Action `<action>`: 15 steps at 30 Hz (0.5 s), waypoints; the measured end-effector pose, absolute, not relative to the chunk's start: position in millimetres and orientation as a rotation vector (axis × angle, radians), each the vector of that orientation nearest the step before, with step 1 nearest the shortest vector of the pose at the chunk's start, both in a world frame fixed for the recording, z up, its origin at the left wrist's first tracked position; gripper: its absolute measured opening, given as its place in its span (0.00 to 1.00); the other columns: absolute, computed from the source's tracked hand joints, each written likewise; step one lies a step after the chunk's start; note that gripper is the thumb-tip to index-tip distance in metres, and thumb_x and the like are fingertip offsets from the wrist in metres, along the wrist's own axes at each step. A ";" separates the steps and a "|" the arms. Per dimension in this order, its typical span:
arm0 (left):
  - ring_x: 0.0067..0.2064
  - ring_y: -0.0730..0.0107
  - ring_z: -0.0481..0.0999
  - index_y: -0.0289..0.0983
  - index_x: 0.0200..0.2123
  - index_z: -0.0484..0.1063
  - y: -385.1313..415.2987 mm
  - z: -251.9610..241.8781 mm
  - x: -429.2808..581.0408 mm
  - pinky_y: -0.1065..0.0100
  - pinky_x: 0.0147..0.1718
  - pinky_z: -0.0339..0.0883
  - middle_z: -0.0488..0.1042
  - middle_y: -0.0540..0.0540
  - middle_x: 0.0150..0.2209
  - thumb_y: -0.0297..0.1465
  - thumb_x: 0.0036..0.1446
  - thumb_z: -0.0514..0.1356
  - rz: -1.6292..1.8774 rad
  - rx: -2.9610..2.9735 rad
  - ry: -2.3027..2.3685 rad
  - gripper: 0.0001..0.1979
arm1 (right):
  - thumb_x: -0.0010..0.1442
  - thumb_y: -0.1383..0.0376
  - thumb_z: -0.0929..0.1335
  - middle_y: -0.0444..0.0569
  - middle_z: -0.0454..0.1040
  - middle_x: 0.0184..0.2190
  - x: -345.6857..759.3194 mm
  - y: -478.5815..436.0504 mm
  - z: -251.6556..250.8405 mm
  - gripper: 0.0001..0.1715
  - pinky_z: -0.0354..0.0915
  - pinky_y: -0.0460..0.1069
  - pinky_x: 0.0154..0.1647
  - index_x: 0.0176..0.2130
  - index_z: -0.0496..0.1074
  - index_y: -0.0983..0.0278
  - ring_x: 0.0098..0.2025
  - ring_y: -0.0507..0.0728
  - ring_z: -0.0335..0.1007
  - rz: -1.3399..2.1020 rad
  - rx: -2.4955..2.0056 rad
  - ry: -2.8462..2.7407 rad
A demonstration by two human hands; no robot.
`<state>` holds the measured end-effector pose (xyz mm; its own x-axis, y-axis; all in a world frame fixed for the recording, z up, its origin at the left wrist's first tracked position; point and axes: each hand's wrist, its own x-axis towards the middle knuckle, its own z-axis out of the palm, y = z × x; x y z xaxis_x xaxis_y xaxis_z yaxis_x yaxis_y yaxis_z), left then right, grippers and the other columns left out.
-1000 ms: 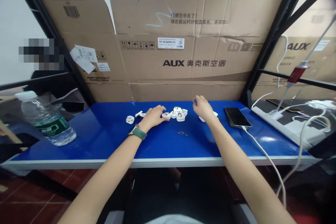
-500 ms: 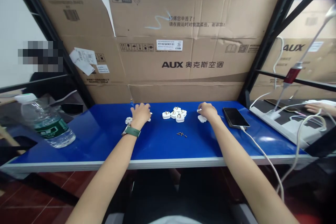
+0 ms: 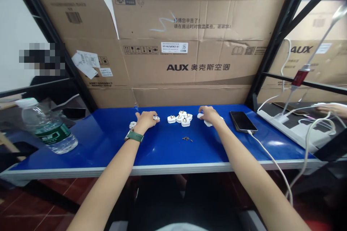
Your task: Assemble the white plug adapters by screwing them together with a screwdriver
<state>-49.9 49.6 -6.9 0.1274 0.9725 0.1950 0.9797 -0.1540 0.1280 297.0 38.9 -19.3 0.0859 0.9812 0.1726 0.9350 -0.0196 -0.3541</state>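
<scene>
My left hand (image 3: pixel 146 120), with a green-strapped watch at the wrist, is closed on a small white plug part (image 3: pixel 156 118) at its fingertips. Beside that wrist lies another white part (image 3: pixel 132 125). On the right, my right hand (image 3: pixel 210 114) grips a white cover (image 3: pixel 200 116) between its fingers. More white pieces (image 3: pixel 208 123) lie partly hidden under this hand. Between the hands sits a cluster of several white plugs (image 3: pixel 185 122) with their pins up. Several small dark screws (image 3: pixel 187 138) are scattered nearer the front edge.
A water bottle (image 3: pixel 55 130) stands on the left of the blue table (image 3: pixel 162 155). A phone (image 3: pixel 243 121) with a white cable lies at the right, beside a white power strip (image 3: pixel 287 130). Cardboard (image 3: pixel 151 75) walls the back. Another person's hand (image 3: pixel 332 109) shows far right.
My left hand has turned and shifted slightly right, with a white part now showing at its fingertips. My right hand has moved left with a white cover.
</scene>
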 end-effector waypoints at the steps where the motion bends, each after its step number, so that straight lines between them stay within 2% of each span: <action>1: 0.56 0.40 0.75 0.45 0.48 0.79 50.1 -7.4 -49.4 0.44 0.55 0.55 0.84 0.42 0.43 0.38 0.55 0.64 -0.402 -2.353 -2.008 0.16 | 0.52 0.70 0.76 0.54 0.79 0.47 295.0 38.3 -18.1 0.25 0.68 0.49 0.43 0.50 0.78 0.59 0.47 0.61 0.77 0.160 -1.960 -1.905; 4: 0.56 0.43 0.76 0.44 0.50 0.77 52.6 -7.7 -47.0 0.48 0.55 0.58 0.83 0.43 0.47 0.34 0.54 0.65 -0.561 -2.376 -1.959 0.19 | 0.54 0.70 0.74 0.51 0.79 0.48 286.7 33.8 -11.8 0.24 0.67 0.49 0.48 0.51 0.76 0.60 0.49 0.59 0.74 0.140 -1.751 -1.909; 6: 0.56 0.46 0.77 0.44 0.52 0.76 55.0 -7.1 -44.9 0.51 0.54 0.61 0.82 0.43 0.49 0.34 0.53 0.66 -0.728 -2.385 -1.890 0.21 | 0.54 0.70 0.73 0.51 0.79 0.44 279.6 28.3 -5.7 0.19 0.66 0.50 0.48 0.47 0.76 0.62 0.46 0.58 0.73 0.224 -1.454 -1.842; 7: 0.55 0.48 0.78 0.43 0.52 0.75 56.2 -6.5 -43.6 0.53 0.54 0.63 0.82 0.43 0.48 0.34 0.53 0.67 -0.831 -2.405 -1.842 0.21 | 0.55 0.68 0.73 0.50 0.78 0.43 276.0 25.0 -2.4 0.17 0.66 0.50 0.46 0.46 0.76 0.62 0.44 0.57 0.72 0.320 -1.290 -1.782; 9: 0.52 0.53 0.80 0.42 0.50 0.76 57.7 -5.0 -40.6 0.58 0.52 0.67 0.82 0.44 0.47 0.35 0.51 0.70 -1.058 -2.488 -1.708 0.22 | 0.58 0.61 0.72 0.48 0.77 0.40 269.4 17.6 4.1 0.18 0.63 0.48 0.36 0.48 0.76 0.62 0.36 0.54 0.68 0.642 -1.045 -1.645; 11: 0.50 0.56 0.80 0.42 0.48 0.77 57.1 -3.0 -36.7 0.61 0.51 0.70 0.83 0.45 0.46 0.35 0.49 0.72 -1.232 -2.592 -1.547 0.21 | 0.59 0.55 0.72 0.46 0.73 0.35 264.8 10.5 9.5 0.22 0.55 0.47 0.27 0.50 0.75 0.61 0.28 0.51 0.58 0.981 -0.849 -1.530; 13: 0.49 0.57 0.80 0.42 0.47 0.79 54.0 -1.1 -32.1 0.61 0.50 0.71 0.83 0.46 0.46 0.36 0.50 0.72 -1.305 -2.683 -1.396 0.20 | 0.59 0.53 0.72 0.46 0.70 0.33 262.5 5.0 13.5 0.21 0.50 0.47 0.25 0.48 0.75 0.62 0.25 0.49 0.50 1.207 -0.680 -1.427; 15: 0.48 0.57 0.80 0.42 0.48 0.80 48.9 0.1 -27.3 0.60 0.50 0.71 0.83 0.46 0.47 0.38 0.52 0.72 -1.294 -2.773 -1.247 0.20 | 0.58 0.52 0.72 0.47 0.71 0.36 262.0 1.5 15.8 0.19 0.49 0.48 0.24 0.44 0.74 0.63 0.24 0.49 0.46 1.348 -0.577 -1.353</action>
<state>-27.3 48.9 0.1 0.4125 0.6926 0.5917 0.5656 -0.7039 0.4296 262.0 1.5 15.8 -0.2937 0.8926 0.3422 -0.3394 0.2373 -0.9102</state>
